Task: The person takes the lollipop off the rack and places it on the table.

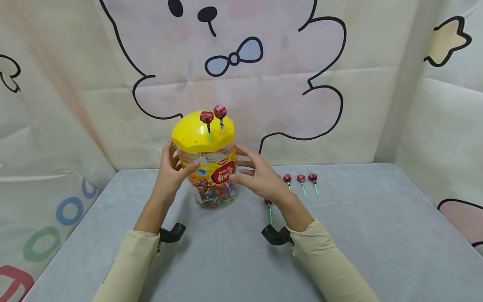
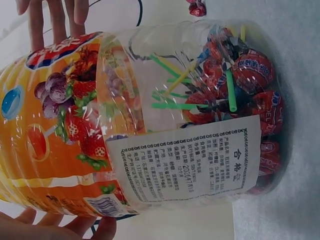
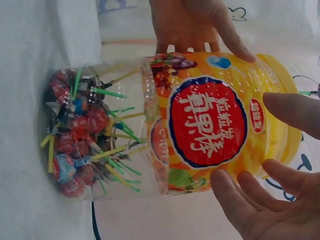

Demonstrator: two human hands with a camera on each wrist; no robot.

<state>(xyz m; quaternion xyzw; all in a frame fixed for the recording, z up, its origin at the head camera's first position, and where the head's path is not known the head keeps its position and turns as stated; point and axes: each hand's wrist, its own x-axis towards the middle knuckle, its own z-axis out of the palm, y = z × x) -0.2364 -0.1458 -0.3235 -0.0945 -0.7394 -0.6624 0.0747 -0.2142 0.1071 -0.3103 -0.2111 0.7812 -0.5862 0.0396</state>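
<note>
A clear plastic lollipop jar [image 1: 215, 193] with an orange fruit-print label and a yellow dome lid [image 1: 192, 134] is held between both hands. My left hand [image 1: 167, 176] grips its left side, thumb on the front. From the right, my right hand [image 1: 256, 172] curves round the label area, with the thumb at the front. Two red-wrapped lollipops, one lollipop [image 1: 206, 117] left of the other lollipop [image 1: 220, 112], stand upright in the lid. More wrapped lollipops [image 3: 82, 130] with green and yellow sticks lie in the jar's bottom. Whether the base touches the table cannot be told.
Three loose lollipops [image 1: 301, 179] lie in a row on the grey table [image 1: 362, 235], right of the jar. Another lollipop [image 1: 270, 213] lies nearer, partly hidden by the right forearm. A printed cloth backdrop [image 1: 286, 100] rises behind the table's far edge.
</note>
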